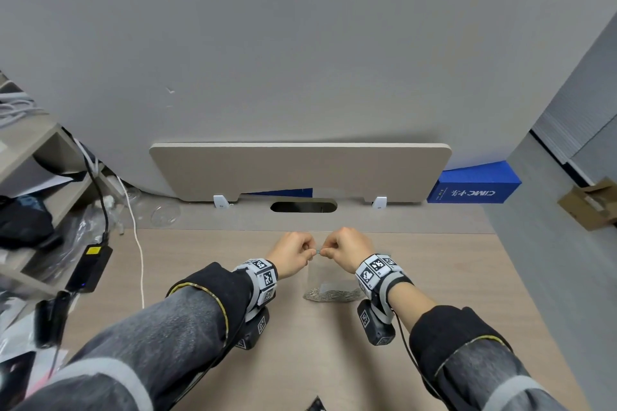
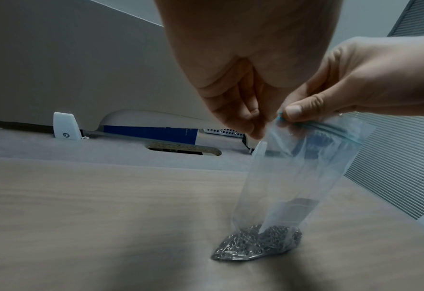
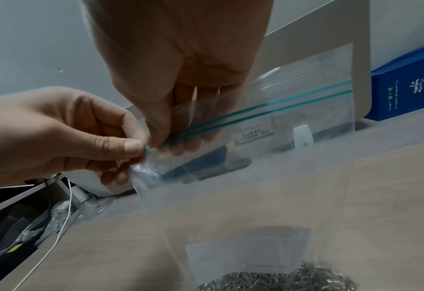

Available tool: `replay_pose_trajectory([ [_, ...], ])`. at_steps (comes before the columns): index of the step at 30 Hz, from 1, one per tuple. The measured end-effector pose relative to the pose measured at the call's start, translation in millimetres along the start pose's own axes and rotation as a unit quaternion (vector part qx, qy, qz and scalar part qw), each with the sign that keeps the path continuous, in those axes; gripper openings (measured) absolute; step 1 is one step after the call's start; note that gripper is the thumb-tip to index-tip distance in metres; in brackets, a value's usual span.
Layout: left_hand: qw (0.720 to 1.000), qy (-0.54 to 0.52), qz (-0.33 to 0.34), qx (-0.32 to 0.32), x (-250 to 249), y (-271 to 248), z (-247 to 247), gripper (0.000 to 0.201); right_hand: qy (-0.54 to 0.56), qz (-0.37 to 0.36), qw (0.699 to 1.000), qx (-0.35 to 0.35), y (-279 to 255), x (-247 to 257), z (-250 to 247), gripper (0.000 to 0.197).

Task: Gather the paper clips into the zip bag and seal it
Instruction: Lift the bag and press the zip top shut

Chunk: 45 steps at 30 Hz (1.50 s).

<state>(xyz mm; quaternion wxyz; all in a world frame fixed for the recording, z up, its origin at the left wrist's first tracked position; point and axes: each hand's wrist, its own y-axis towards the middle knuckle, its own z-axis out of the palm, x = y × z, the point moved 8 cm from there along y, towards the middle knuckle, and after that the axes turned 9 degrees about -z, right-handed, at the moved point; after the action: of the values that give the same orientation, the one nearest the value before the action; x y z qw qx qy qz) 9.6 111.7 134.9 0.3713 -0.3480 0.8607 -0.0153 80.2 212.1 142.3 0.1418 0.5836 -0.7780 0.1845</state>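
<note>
A clear zip bag (image 1: 322, 277) stands upright on the wooden table (image 1: 207, 264), its bottom filled with a heap of silver paper clips (image 1: 330, 295). Both hands meet at the bag's top left corner. My left hand (image 1: 309, 252) pinches the very end of the teal zip strip (image 3: 268, 110) between thumb and forefinger. My right hand (image 1: 329, 250) pinches the strip right beside it, its fingers behind the plastic. In the right wrist view two teal lines run apart to the right and meet at the pinch. The left wrist view shows the bag (image 2: 293, 177) and the clips (image 2: 258, 246) resting on the table.
A beige divider panel (image 1: 300, 170) and a cable slot (image 1: 303, 207) close off the back of the table. A blue box (image 1: 474, 187) lies at the back right. At the left are a white cable (image 1: 138, 260), a black power adapter (image 1: 88, 269) and cluttered shelves.
</note>
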Motion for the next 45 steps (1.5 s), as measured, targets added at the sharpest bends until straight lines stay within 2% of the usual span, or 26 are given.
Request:
replay_pose_trajectory([
  [7, 1.000, -0.002, -0.003, 0.009, -3, -1, 4, 0.017, -0.005, 0.021, 1.000, -0.004, -1, -2, 1, 0.016],
  [11, 1.000, 0.004, -0.003, 0.020, -4, 2, 6, 0.015, -0.014, 0.008, 1.000, -0.007, -3, 3, 6, 0.015],
  [17, 0.998, 0.057, 0.023, -0.010, -2, 5, 4, 0.010, -0.009, -0.022, 1.000, 0.011, -2, 8, 5, 0.016],
  [25, 0.996, 0.082, 0.036, -0.028, -5, 3, 5, 0.015, -0.088, -0.035, 0.995, 0.006, 1, 15, -1, 0.010],
  [27, 0.996, 0.082, 0.034, -0.029, -3, 3, 5, 0.014, -0.097, -0.046, 0.994, -0.002, 0, 17, 0, 0.013],
  [31, 0.996, 0.076, 0.032, -0.038, 1, 2, 2, 0.009, -0.079, -0.030, 0.996, 0.003, -2, 7, -1, 0.025],
  [38, 0.997, 0.068, 0.006, -0.037, 0, 3, 4, 0.007, -0.082, -0.038, 0.995, 0.039, -2, 4, -5, 0.013],
  [41, 0.995, 0.095, 0.033, -0.025, -4, 2, 5, 0.008, -0.071, -0.034, 0.997, 0.028, -3, 3, -6, 0.018],
  [45, 0.993, 0.104, 0.042, -0.042, -5, 0, 0, 0.008, -0.060, -0.028, 0.997, 0.033, -5, -2, -6, 0.016],
])
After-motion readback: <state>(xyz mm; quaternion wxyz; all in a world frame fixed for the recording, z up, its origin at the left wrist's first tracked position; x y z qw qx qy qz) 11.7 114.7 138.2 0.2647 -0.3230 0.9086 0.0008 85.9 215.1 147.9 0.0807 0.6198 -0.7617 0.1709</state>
